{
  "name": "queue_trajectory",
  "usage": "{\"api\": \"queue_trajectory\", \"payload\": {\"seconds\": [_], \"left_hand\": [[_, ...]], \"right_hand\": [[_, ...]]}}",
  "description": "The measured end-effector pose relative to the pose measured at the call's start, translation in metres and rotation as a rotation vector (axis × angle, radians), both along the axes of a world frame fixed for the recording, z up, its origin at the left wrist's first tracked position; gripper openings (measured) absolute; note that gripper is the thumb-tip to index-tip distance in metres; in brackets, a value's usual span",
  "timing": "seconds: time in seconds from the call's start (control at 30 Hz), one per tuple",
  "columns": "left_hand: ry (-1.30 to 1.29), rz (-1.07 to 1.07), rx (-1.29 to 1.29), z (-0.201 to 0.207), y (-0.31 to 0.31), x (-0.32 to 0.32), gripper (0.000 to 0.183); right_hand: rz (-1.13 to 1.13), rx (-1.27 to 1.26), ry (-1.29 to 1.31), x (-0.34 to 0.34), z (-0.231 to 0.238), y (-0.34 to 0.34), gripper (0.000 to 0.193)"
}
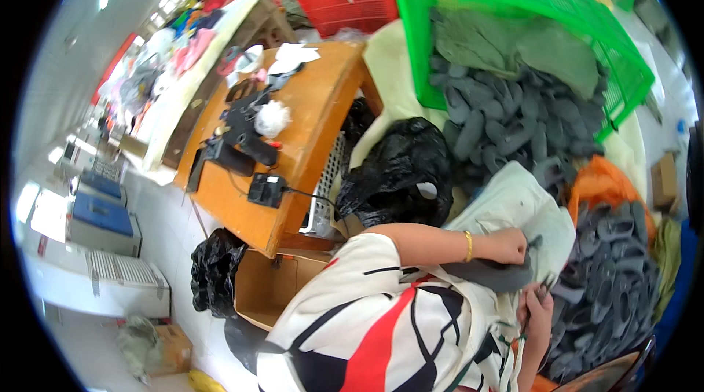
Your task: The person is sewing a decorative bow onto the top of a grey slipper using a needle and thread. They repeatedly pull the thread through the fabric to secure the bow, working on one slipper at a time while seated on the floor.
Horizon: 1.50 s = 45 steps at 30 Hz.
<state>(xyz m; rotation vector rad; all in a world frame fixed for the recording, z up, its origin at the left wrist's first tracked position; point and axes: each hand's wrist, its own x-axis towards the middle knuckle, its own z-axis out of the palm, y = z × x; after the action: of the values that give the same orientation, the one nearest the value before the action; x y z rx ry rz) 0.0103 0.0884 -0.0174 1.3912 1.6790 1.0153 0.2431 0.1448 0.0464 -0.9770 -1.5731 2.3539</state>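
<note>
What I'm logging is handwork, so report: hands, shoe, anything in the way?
Left hand gripping grey shoe. Right hand closed on small metal tool. White bag close beyond shoe; shoe pile beside right hand.

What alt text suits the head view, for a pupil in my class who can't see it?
A person's left hand grips a dark grey shoe-like piece beside the right hand, which holds what looks like a small metal tool. More grey pieces lie in and before a green basket; a wooden table stands to the left.
</note>
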Motion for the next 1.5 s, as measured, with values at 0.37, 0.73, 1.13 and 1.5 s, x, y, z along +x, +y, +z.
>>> {"api": "queue_trajectory", "payload": {"seconds": [0.37,0.73,1.13,1.5], "left_hand": [[-0.493,0.083,-0.29,0.007,0.003,0.003,0.012],[-0.754,0.125,-0.457,-0.004,0.001,-0.003,0.009],[-0.784,0.138,-0.46,-0.002,0.004,-0.002,0.009],[-0.757,0.138,-0.455,0.002,0.003,-0.001,0.008]], "right_hand": [[0.195,1.216,-0.384,-0.03,0.016,0.016,0.041],[0.315,1.33,-0.586,-0.035,-0.006,0.016,0.033],[0.36,1.291,-0.638,-0.037,-0.004,0.021,0.033],[0.358,1.288,-0.63,-0.039,-0.005,0.019,0.034]]}}
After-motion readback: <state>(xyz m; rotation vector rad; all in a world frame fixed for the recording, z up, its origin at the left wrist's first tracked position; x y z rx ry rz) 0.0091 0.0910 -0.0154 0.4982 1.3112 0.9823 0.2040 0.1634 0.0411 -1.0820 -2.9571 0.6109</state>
